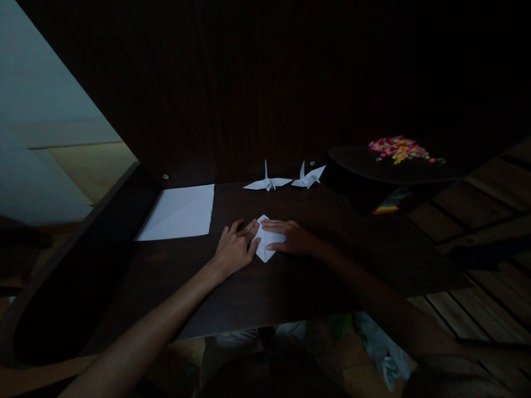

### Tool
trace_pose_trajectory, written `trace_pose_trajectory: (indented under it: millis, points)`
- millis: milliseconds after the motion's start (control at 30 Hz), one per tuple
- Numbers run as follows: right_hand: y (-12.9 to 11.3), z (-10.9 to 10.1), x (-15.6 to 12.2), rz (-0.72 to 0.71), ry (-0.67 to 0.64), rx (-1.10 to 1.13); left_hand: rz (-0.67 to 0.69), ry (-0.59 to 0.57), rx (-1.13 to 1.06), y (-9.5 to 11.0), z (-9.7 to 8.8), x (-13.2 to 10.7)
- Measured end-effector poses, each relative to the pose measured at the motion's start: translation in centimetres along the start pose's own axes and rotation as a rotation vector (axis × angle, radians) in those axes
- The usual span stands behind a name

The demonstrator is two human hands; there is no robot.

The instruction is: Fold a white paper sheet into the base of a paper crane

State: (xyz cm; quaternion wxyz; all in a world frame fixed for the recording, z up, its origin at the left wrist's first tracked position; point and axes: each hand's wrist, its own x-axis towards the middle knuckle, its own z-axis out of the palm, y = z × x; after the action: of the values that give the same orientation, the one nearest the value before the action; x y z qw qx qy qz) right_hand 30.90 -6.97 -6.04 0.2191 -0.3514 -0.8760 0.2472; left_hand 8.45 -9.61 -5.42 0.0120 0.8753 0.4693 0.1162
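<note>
A small white folded paper [264, 252] lies as a diamond on the dark desk [232, 298], one corner toward me. My left hand [237, 244] rests at its left edge, fingers stretched and fingertips touching the paper. From the right, my right hand [288, 236] lies over the paper's right half with its fingers extended flat, hiding part of it. Neither hand is closed round the paper. Behind it stand two white origami cranes, one crane [267, 183] in the middle and another crane [308, 178] to its right.
White paper sheets [180, 213] lie at the desk's left, beside a dark side panel [78, 276]. A raised corner shelf [365, 168] at the right bears a heap of small colourful pieces [400, 149]. A dark back panel rises behind. Below right is a plastic bag [385, 348].
</note>
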Motion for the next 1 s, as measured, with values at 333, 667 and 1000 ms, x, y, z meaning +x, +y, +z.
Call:
trace_pose_trajectory:
  millis: [333, 667, 1000]
  points:
    - [0.4, 0.2, 0.0, -0.037, 0.016, 0.022, 0.004, -0.07, 0.039, -0.1, -0.5, -0.2]
    - [0.1, -0.2, 0.0, -0.015, -0.014, 0.056, 0.062, -0.085, 0.012, -0.1, -1.0, -0.5]
    - [0.0, -0.3, 0.2, -0.005, -0.06, 0.048, 0.26, -0.001, 0.033, 0.3, -0.7, -1.1]
